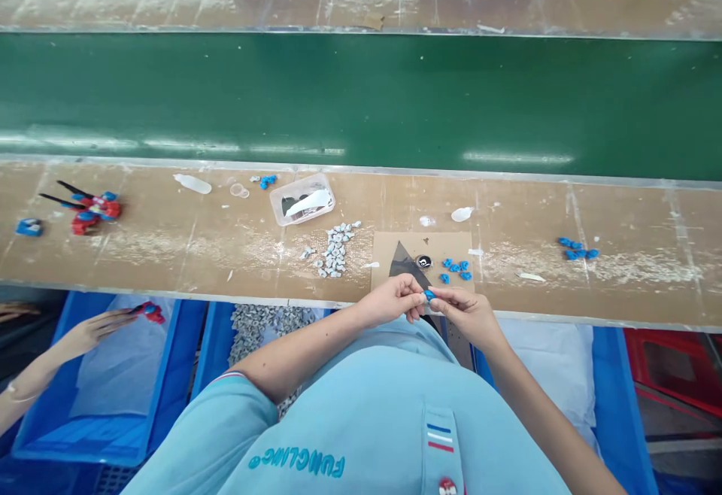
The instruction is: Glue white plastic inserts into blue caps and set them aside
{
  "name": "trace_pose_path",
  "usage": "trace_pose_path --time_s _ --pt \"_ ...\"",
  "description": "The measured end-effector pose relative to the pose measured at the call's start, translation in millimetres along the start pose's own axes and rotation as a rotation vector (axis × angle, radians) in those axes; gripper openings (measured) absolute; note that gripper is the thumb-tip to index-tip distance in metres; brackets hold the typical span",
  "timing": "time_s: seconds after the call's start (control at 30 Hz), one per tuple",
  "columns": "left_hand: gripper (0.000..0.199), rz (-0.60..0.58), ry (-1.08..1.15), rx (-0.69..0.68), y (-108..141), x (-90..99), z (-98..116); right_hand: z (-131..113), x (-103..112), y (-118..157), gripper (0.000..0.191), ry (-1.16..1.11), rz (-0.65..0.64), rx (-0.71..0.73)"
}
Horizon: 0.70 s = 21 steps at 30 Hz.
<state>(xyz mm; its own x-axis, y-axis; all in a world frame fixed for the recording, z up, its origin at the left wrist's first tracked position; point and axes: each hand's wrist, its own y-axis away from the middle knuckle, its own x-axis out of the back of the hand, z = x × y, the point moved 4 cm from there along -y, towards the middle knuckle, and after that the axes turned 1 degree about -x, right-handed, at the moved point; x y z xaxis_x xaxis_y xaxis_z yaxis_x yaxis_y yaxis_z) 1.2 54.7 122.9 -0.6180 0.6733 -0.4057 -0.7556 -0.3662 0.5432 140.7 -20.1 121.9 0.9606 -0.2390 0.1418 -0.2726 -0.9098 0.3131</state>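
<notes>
Close to my body, at the bench's front edge, a small blue plastic piece [429, 295] is pinched between my two hands. My left hand [401, 298] grips it from the left with closed fingertips, and my right hand [467, 314] does so from the right. Something pale shows at the piece's lower left, too small to name. Just beyond my fingers lies a cardboard sheet [383, 245], bearing a dark triangular sheet [401, 258], a small round pot of black stuff [423, 261] and several blue pieces [455, 266]. A pile of small grey pieces [335, 249] lies left of the cardboard.
A clear plastic box [276, 205] stands behind the grey pile. More blue pieces [576, 250] lie right. At far left are red-blue figure parts [93, 211]; below, another person's hand [101, 327] holds a red-blue part [150, 311]. A green belt [361, 96] runs behind the bench.
</notes>
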Motion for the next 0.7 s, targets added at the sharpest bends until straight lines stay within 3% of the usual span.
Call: trace_pose_path --time_s 0.17,0.37,0.5,0.6,0.7 --pt "0.023 0.297 -0.028 0.103 -53.8 39.1 9.7 33.2 15.4 -1.1 0.046 -0.071 0.216 -0.162" --pt "0.020 0.578 -0.120 0.050 -164.3 103.2 77.2 78.0 44.0 27.7 0.047 0.058 0.324 -0.244" --pt "0.026 0.696 -0.199 0.000 -223.8 130.9 118.7 102.2 57.8 57.3 0.050 0.089 0.391 -0.308" --pt "0.023 0.756 -0.271 -0.065 -251.3 142.6 130.0 109.9 65.7 68.6 0.052 0.157 0.437 -0.316" --pt "0.028 0.807 -0.367 -0.179 -257.4 147.5 126.3 107.3 75.5 57.7 0.048 0.372 0.441 -0.219"
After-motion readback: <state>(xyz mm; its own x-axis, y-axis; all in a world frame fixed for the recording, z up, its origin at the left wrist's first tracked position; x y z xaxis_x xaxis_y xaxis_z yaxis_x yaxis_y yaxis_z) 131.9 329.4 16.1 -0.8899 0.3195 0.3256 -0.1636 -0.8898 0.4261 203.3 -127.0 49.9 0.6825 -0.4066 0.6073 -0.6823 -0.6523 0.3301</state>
